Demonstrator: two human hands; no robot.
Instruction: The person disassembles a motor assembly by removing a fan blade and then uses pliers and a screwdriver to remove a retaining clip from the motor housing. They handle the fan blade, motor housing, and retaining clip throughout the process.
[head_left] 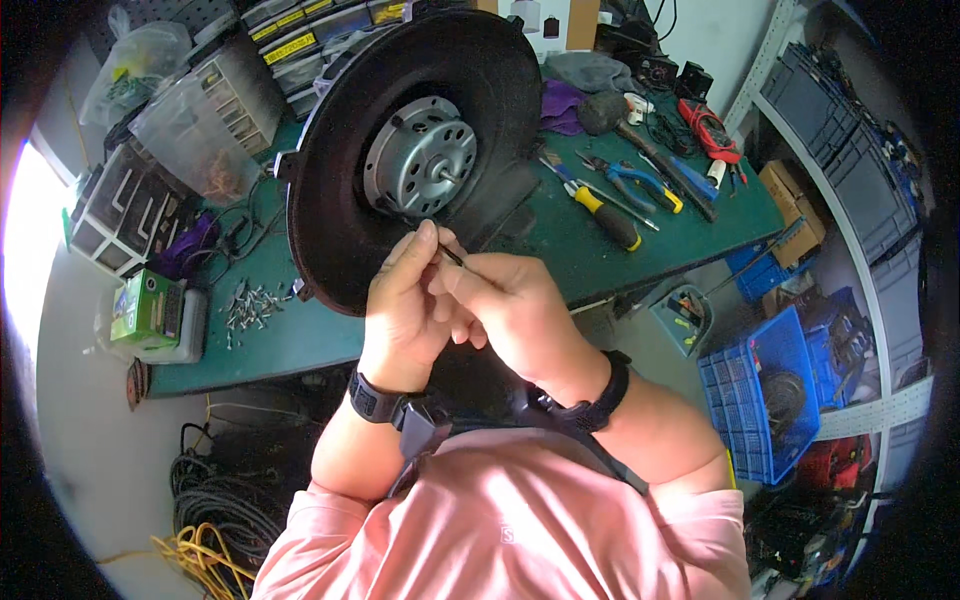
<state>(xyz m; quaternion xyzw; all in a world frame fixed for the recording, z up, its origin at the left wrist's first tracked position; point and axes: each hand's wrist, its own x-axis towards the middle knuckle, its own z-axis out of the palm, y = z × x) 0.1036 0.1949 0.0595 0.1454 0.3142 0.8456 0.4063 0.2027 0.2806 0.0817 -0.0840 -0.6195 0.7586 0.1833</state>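
I'm watching my right hand (522, 305), nearly closed, pinching a slim black piece (453, 257) just on the near side of the silver motor (418, 163). My left hand (400, 305) curls in beside it; whether it grips too, I can't tell. Right of the motor lies a yellow-and-black screwdriver (607, 217); left, scattered screws (258, 306).

A workshop (bench (690, 240), pliers (634, 177), screwdriver (607, 218))
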